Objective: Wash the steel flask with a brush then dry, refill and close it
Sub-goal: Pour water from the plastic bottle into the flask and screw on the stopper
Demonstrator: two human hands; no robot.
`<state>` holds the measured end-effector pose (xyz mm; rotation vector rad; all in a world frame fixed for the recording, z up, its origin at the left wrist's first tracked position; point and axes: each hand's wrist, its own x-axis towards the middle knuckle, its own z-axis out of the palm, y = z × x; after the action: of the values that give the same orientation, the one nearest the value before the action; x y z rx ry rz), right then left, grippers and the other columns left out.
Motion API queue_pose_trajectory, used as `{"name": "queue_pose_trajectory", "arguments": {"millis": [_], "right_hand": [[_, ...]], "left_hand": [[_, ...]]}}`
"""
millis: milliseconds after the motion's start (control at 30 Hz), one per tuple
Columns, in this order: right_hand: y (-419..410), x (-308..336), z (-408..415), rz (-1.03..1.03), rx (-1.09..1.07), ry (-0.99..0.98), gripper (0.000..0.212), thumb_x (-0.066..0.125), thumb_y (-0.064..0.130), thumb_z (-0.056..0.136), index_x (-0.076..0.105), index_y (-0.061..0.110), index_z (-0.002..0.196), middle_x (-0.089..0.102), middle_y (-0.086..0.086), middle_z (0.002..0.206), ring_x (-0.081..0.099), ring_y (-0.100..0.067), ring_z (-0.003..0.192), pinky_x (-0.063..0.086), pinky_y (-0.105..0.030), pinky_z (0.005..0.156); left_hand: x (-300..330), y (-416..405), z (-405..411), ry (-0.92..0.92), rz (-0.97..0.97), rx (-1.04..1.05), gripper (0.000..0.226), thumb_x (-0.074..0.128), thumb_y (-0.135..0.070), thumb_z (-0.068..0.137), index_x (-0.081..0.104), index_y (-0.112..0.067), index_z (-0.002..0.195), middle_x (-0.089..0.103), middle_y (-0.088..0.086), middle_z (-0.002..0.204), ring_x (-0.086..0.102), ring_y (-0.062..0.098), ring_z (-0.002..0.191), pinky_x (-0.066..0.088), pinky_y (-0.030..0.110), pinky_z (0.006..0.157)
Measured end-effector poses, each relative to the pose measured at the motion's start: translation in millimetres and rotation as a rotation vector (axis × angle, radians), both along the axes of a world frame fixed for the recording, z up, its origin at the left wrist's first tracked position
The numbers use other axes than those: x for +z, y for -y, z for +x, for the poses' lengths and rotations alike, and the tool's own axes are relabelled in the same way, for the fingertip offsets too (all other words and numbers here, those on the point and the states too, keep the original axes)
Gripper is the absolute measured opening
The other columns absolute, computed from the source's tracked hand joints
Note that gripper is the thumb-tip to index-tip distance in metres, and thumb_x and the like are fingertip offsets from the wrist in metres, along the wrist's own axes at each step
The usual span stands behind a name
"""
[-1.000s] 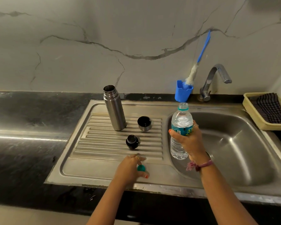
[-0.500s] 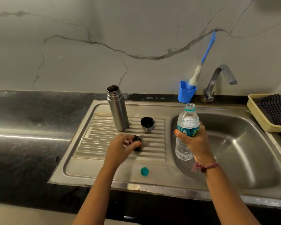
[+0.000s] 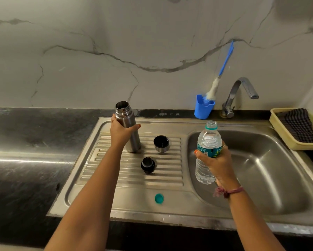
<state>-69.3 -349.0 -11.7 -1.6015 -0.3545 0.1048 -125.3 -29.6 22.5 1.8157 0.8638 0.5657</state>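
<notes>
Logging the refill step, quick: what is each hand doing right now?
Left hand: grips the upright open steel flask.
Right hand: holds the uncapped clear plastic water bottle.

The left hand (image 3: pixel 121 133), a second ago setting down the small teal bottle cap (image 3: pixel 159 198) at the drainboard's front, now grips the upright open steel flask (image 3: pixel 128 127).

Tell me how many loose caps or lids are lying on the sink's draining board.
3: the steel cup lid right of the flask, the black stopper in front of it, the teal bottle cap near the front edge.
</notes>
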Motion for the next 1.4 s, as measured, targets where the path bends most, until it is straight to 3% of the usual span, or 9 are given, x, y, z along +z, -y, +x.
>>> {"name": "queue_pose_trajectory", "arguments": {"millis": [133,400,633,900,1100,1167,1267,1400], "right_hand": [[3,0,5,-0.008,-0.029,-0.012,0.060,0.082,0.019,0.067,0.057,0.008,0.120,0.069,-0.008,0.106,0.068,-0.022,0.096,0.057,-0.046,0.085],[11,4,16,0.003,-0.062,-0.009,0.055,0.082,0.010,0.069,0.057,0.008,0.118,0.069,-0.006,0.103,0.069,-0.019,0.093,0.058,-0.037,0.081],[23,15,23,0.052,-0.070,-0.046,0.055,0.083,0.007,0.068,0.057,0.011,0.115,0.069,-0.008,0.099,0.069,-0.022,0.090,0.057,-0.039,0.080],[52,39,29,0.022,-0.098,0.025,0.049,0.082,0.000,0.067,0.058,0.016,0.107,0.069,-0.005,0.093,0.069,-0.013,0.082,0.056,-0.027,0.071],[86,57,41,-0.080,-0.136,0.132,0.045,0.081,-0.001,0.067,0.058,0.011,0.104,0.066,0.003,0.088,0.065,0.006,0.074,0.048,-0.007,0.061],[99,60,47,-0.133,-0.142,0.182,0.045,0.084,0.005,0.066,0.062,0.004,0.106,0.069,-0.004,0.090,0.067,-0.001,0.077,0.049,-0.009,0.064],[116,66,50,-0.179,-0.146,0.252,0.055,0.087,0.014,0.065,0.061,0.009,0.113,0.070,-0.005,0.097,0.068,-0.013,0.087,0.054,-0.019,0.074],[136,78,52,-0.233,-0.128,0.340,0.061,0.086,0.009,0.064,0.057,0.016,0.117,0.067,0.005,0.098,0.066,-0.007,0.089,0.052,-0.015,0.075]], "left_hand": [[-2,-1,6,0.026,0.000,0.040,0.081,0.089,-0.018,0.071,0.042,-0.016,0.137,0.056,-0.001,0.119,0.057,0.025,0.114,0.048,0.037,0.095],[18,3,8,0.177,0.037,0.107,0.070,0.089,-0.020,0.069,0.051,-0.017,0.128,0.062,0.001,0.117,0.061,0.023,0.108,0.051,0.038,0.096],[75,38,15,0.321,0.115,-0.048,0.068,0.090,-0.021,0.068,0.054,-0.020,0.125,0.064,-0.003,0.115,0.062,0.014,0.102,0.051,0.027,0.090],[92,121,25,0.315,0.053,-0.277,0.059,0.091,-0.021,0.067,0.057,-0.028,0.115,0.064,-0.012,0.106,0.060,0.001,0.097,0.048,0.019,0.081],[62,184,33,0.266,0.044,-0.430,0.064,0.092,-0.023,0.064,0.056,-0.035,0.115,0.064,-0.017,0.106,0.061,0.001,0.099,0.047,0.015,0.079],[52,202,33,0.240,0.029,-0.467,0.065,0.092,-0.021,0.065,0.053,-0.040,0.114,0.062,-0.021,0.105,0.060,-0.003,0.096,0.044,0.008,0.075],[37,222,32,0.219,0.008,-0.510,0.074,0.092,-0.019,0.065,0.053,-0.029,0.128,0.063,-0.020,0.107,0.060,-0.011,0.092,0.045,0.004,0.071],[24,240,31,0.184,0.014,-0.552,0.070,0.091,-0.018,0.066,0.053,-0.029,0.124,0.063,-0.019,0.105,0.058,-0.017,0.091,0.044,0.001,0.072]]}}
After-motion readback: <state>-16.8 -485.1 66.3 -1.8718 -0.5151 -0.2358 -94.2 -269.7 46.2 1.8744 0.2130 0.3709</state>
